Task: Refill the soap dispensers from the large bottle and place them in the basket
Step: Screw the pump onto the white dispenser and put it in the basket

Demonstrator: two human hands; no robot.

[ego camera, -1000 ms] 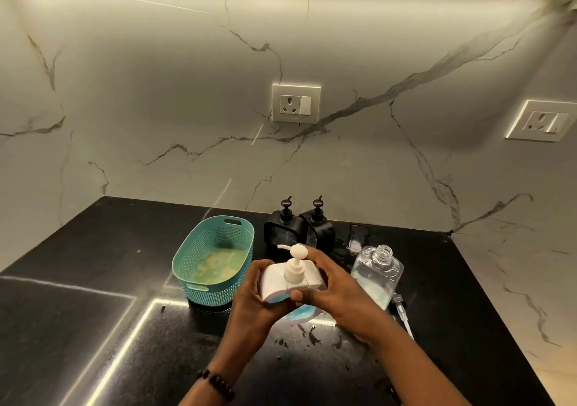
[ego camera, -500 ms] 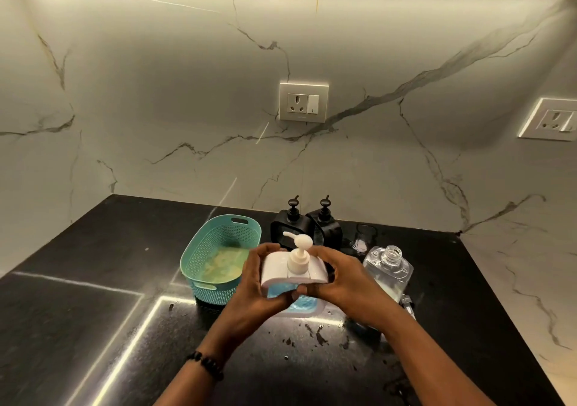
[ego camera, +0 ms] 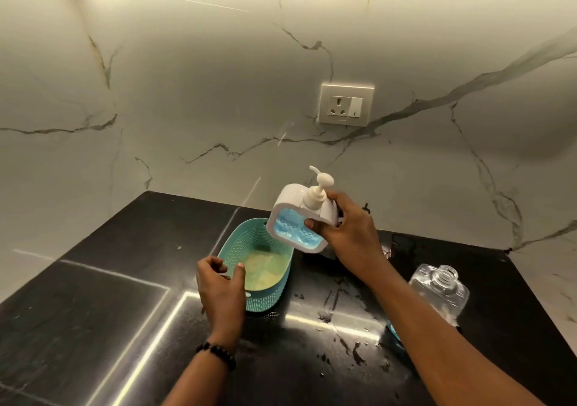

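My right hand point(ego camera: 349, 234) holds a white soap dispenser point(ego camera: 296, 224) with a blue window and a white pump, tilted in the air just above the far right end of the teal basket point(ego camera: 274, 290). My left hand point(ego camera: 220, 284) rests at the basket's near left rim, thumb over the edge; whether the fingers grip the rim is unclear. The basket holds a pale yellow cloth or sponge. A clear large bottle point(ego camera: 440, 293) without a cap stands at the right on the black counter point(ego camera: 103, 312). The black dispensers are mostly hidden behind my right hand.
Wet streaks and drops cover the counter in front of the basket. A marble wall with a power socket point(ego camera: 345, 104) rises behind the counter. Something blue point(ego camera: 394, 332) peeks out from under my right forearm beside the bottle.
The dispenser has been lifted off the counter and moved left over the basket, in my right hand alone. My left hand let go of it and dropped to the basket's rim.
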